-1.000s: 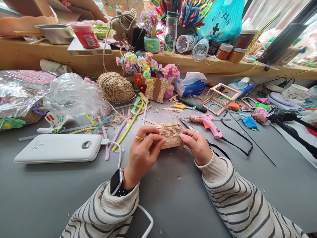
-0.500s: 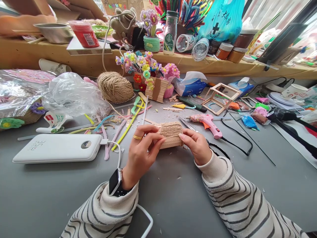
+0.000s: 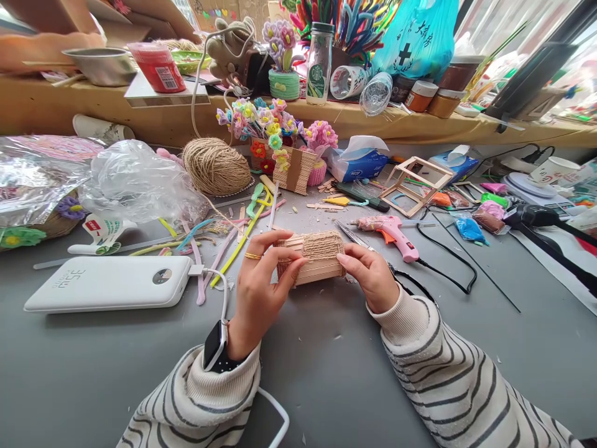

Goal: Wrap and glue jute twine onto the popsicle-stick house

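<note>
A small box of craft sticks (image 3: 313, 260), wound across its middle with brown twine, is held just above the grey table (image 3: 326, 361). My left hand (image 3: 256, 292), with a gold ring, grips its left end with the fingers curled round. My right hand (image 3: 370, 274) pinches its right end. A thin strand of twine runs from the box up to the big twine ball (image 3: 217, 167) at the back. A smartwatch sits on my left wrist.
A white power bank (image 3: 109, 283) with its cable lies to the left. A pink glue gun (image 3: 392, 233) and scissors lie to the right. Pipe cleaners, plastic bags, a wooden frame (image 3: 415, 183), tissues and pipe-cleaner flowers (image 3: 270, 124) crowd the back, under a cluttered shelf.
My left fingers have shifted a little along the box's left end, which now shows more of the sticks. The right hand has barely moved.
</note>
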Available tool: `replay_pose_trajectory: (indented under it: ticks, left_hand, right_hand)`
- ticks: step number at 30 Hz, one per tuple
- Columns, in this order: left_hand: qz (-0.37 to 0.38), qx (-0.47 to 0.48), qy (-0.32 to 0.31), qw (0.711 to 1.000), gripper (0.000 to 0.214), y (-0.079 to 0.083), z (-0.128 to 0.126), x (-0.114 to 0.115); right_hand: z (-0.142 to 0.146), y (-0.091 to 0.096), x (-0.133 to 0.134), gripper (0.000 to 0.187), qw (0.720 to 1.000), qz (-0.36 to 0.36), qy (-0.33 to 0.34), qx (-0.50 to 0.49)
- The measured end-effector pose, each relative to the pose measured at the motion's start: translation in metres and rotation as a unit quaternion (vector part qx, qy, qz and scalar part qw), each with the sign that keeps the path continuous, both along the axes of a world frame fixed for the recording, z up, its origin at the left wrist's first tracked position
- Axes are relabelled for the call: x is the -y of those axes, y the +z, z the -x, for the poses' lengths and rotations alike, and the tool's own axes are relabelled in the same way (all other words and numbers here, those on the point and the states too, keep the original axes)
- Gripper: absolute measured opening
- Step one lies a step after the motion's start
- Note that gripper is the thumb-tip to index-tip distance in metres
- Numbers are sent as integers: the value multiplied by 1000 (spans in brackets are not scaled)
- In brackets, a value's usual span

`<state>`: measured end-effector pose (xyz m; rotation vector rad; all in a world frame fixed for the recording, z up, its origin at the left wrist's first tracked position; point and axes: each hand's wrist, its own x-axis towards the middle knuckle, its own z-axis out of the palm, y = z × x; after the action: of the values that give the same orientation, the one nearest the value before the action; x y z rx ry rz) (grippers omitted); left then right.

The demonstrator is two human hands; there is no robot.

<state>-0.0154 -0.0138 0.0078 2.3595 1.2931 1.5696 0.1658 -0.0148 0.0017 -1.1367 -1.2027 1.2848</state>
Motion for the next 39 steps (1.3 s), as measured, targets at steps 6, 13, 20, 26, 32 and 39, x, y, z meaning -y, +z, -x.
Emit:
replay_pose_trajectory:
  ticks: [6,13,20,26,32,39]
  left_hand:
    - [43,40,-3,998,9,0,-2,0]
    - [177,148,-42,972,44,-10,-2,-1]
    - [218,117,-44,968,50,-11,0,-1]
    - [230,99,-28,968,49,-11,0,-1]
    - [242,96,-20,965,47,-11,1,-2]
    - [251,83,-15,964,47,-9,2,-3]
  right_hand:
    - [1,0,0,27,1000,1,2,-1]
    - [1,2,1,25,1000,1,7,-2]
    - [2,4,1,27,1000,-10,12,2]
    - [1,3,1,25,1000,-1,11,-10]
    - [1,2,1,24,1000,-1,13,-24]
    - [0,1,1,24,999,-19,26,-11]
